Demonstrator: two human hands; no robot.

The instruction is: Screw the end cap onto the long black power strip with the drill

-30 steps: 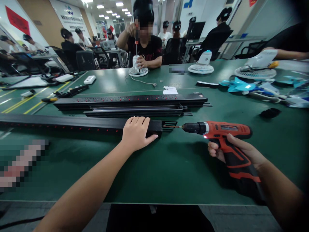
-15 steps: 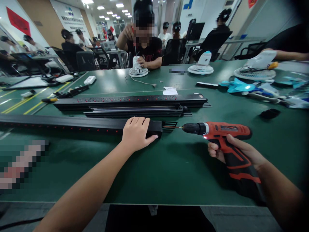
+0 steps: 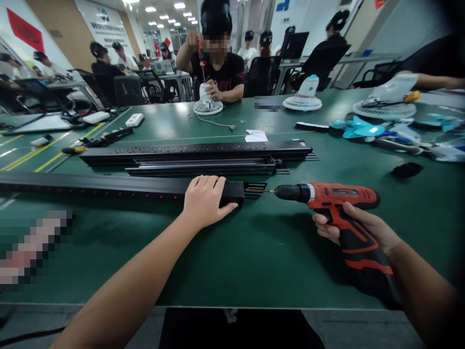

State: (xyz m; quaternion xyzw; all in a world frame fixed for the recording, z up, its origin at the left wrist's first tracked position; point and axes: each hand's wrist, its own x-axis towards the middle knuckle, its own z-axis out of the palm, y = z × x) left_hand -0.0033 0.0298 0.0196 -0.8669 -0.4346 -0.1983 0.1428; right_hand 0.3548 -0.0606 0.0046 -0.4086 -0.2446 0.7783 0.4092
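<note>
My left hand (image 3: 204, 202) is wrapped over the right end of a long black bar (image 3: 109, 186) with a row of red dots along its near side. The thumb lies along the near edge. From the bar's right end sticks a slotted black bracket (image 3: 256, 187). My right hand (image 3: 358, 225) grips a red and black cordless drill (image 3: 343, 195) by its handle, level and pointing left. Its long thin bit (image 3: 267, 191) reaches along the bracket to the bar's end; the contact of the tip cannot be made out.
Behind lie another black bar with red dots (image 3: 203, 149) and thinner black rails (image 3: 203, 166). A black cap-like piece (image 3: 407, 169) sits to the right, near blue fan blades (image 3: 358, 128). Across the table a person works with a screwdriver (image 3: 202, 53) on a white fan (image 3: 208, 105).
The small light under the drill's chuck was lit and is now off. The fingers at the trigger have shifted slightly. My left hand and the bar have stayed put.
</note>
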